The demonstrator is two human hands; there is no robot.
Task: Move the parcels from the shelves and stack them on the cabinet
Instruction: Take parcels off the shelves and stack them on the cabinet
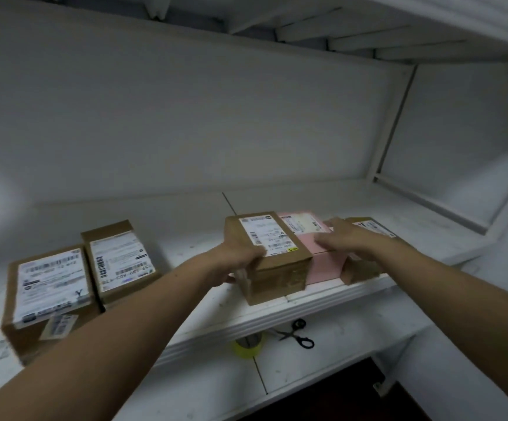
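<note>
the white shelf carries 5 parcels. well off to the outer side of the left hand sit a big labelled carton and a slimmer carton, touching. the other 3 make a tight row at the shelf's front lip, right under both hands: a brown carton, a flat pink parcel and a low brown parcel.

the left hand is wrapped on the brown carton's near left edge. the carton lies just ahead of that hand, its long axis running away toward the back wall, so this hand is the nearer 1 and a straight pull toward the body looks right. it is plain taped cardboard with a white barcode label on top, the tallest of the row.

the right hand is spread flat, fingers apart, over the pink parcel; blur hides whether it touches.

below the hands, on a lower ledge, lie black scissors and a yellow tape roll.
</note>
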